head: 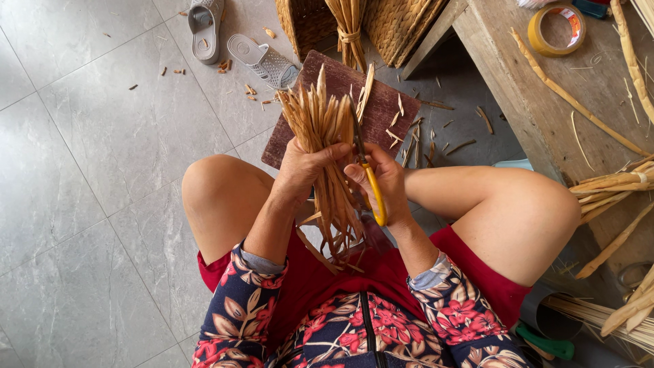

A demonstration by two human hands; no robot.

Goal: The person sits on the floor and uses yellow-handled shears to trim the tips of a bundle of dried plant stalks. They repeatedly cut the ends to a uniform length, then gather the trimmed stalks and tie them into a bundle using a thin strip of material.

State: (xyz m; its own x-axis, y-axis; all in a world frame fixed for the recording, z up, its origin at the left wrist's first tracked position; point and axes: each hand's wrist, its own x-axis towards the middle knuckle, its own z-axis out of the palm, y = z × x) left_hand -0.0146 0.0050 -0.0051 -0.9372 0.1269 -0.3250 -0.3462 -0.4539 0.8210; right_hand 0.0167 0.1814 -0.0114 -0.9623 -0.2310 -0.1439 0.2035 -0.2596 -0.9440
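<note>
Left hand (300, 167) clamps the fibre bundle (325, 146); right hand (383, 178), at its 3 o'clock, grips yellow scissors (371, 182) against it, above a board (344, 102).

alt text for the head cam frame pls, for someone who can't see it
Seen from above, a seated person's left hand grips a bundle of dried tan plant strips while the right hand holds yellow-handled scissors against it. A dark red-brown board lies on the grey tiled floor beyond the knees, with grey sandals and woven baskets nearby.
</note>
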